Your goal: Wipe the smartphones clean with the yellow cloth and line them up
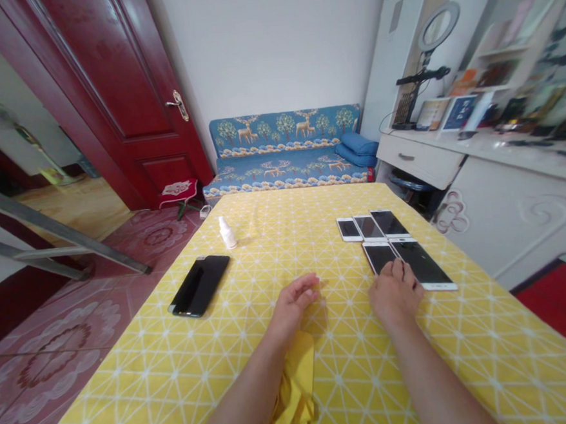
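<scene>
My right hand is closed over the near end of a white-framed smartphone. Its fingers hide that end, and they lie close to a larger white-framed device with a dark screen. Just beyond are a small white smartphone, a second phone and a wider dark-screened one, side by side. My left hand is over the middle of the table, fingers loosely bent and apart from the thumb, with nothing in it. A yellow cloth lies crumpled beside the left forearm, partly hidden by it.
On the table's left side lies a large black-screened device, with a small white spray bottle upright behind it. A yellow patterned cloth covers the table. Beyond stand a blue sofa, a red stool and, at right, a white desk.
</scene>
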### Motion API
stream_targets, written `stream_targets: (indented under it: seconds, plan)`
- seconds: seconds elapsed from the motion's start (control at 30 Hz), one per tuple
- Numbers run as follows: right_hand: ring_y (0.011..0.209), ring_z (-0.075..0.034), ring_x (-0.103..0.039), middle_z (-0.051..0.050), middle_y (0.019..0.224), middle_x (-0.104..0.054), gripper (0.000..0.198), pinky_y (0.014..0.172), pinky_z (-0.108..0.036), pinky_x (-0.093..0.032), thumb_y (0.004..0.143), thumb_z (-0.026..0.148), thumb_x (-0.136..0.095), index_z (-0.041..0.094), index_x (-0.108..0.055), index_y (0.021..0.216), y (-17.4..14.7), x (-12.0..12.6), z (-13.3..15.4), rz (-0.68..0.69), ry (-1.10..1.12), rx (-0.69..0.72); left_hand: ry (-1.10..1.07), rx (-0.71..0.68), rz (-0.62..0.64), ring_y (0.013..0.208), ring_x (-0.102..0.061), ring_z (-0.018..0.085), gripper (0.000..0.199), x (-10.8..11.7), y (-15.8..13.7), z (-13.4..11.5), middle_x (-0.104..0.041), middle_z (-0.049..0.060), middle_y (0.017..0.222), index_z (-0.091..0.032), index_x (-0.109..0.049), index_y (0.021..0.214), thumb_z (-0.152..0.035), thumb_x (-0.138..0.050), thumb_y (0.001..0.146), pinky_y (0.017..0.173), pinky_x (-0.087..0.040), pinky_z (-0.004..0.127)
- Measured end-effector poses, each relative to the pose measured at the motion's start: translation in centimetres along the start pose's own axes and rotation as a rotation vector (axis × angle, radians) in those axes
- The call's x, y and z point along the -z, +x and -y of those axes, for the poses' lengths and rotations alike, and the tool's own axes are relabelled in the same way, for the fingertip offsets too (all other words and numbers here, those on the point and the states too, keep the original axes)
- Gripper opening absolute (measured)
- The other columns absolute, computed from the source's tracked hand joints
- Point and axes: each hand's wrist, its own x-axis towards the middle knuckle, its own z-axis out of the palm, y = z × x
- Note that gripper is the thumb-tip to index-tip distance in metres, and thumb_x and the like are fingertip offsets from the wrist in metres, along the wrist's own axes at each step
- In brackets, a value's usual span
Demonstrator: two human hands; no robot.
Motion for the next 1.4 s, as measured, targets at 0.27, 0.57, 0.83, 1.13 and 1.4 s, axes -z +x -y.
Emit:
stream_targets:
  seconds: [0.27,0.57,0.83,1.13,1.4]
  plan:
    - [0.131,-0.031,-0.036,-0.024,0.137,-0.046,0.045,0.106,-0.049,-0.030,0.090,0.027,-0.039,0.003,-0.051,0.127,1.0,0.1,0.4,-0.121,0.450,0.146,-0.156,0.007,-0.059,0.105,-0.062,0.025,0.035,0.1,0.2,0.0,-0.069,0.013,0.106,-0.016,-0.068,0.106,-0.027,-0.071,0.073,0.094,-0.046,0.043]
    - [0.083,-0.018,-0.057,0.000,0.089,-0.062,0.040,0.074,-0.030,-0.043,0.063,0.052,-0.078,0.023,-0.065,0.088,-6.9,5.7,6.3,0.589,0.742,0.909,-0.367,-0.047,-0.293,0.089,-0.066,0.016,0.030,2.4,1.4,-1.8,-0.070,0.008,0.090,-0.013,-0.064,0.102,-0.014,-0.068,0.072,0.090,-0.048,0.032]
    - [0.073,-0.013,-0.056,0.003,0.075,-0.060,0.012,0.067,-0.023,-0.039,0.078,0.010,-0.056,0.021,-0.056,0.074,-8.1,4.4,7.9,0.543,0.794,0.808,-0.113,-0.138,-0.388,0.092,-0.064,0.020,0.033,3.3,1.6,-2.1,-0.068,0.009,0.093,-0.015,-0.064,0.104,-0.027,-0.065,0.073,0.082,-0.049,0.034]
    - [0.103,-0.022,-0.055,-0.008,0.105,-0.061,0.017,0.091,-0.036,-0.041,0.080,0.025,-0.058,0.020,-0.058,0.096,-4.4,2.3,6.4,0.105,0.874,0.501,1.324,-0.229,-0.862,0.127,-0.039,0.033,0.044,10.2,-0.7,-7.8,-0.056,0.014,0.128,-0.021,-0.055,0.125,-0.035,-0.046,0.084,0.104,-0.029,0.050]
    - [0.108,-0.024,-0.049,-0.003,0.114,-0.060,0.042,0.094,-0.040,-0.036,0.063,0.041,-0.080,0.026,-0.066,0.100,-5.9,3.1,7.8,0.374,0.611,0.777,1.598,0.297,-0.852,0.124,-0.041,0.041,0.072,13.6,-1.8,-8.1,-0.048,0.024,0.134,-0.016,-0.030,0.143,-0.048,-0.048,0.081,0.098,-0.027,0.060]
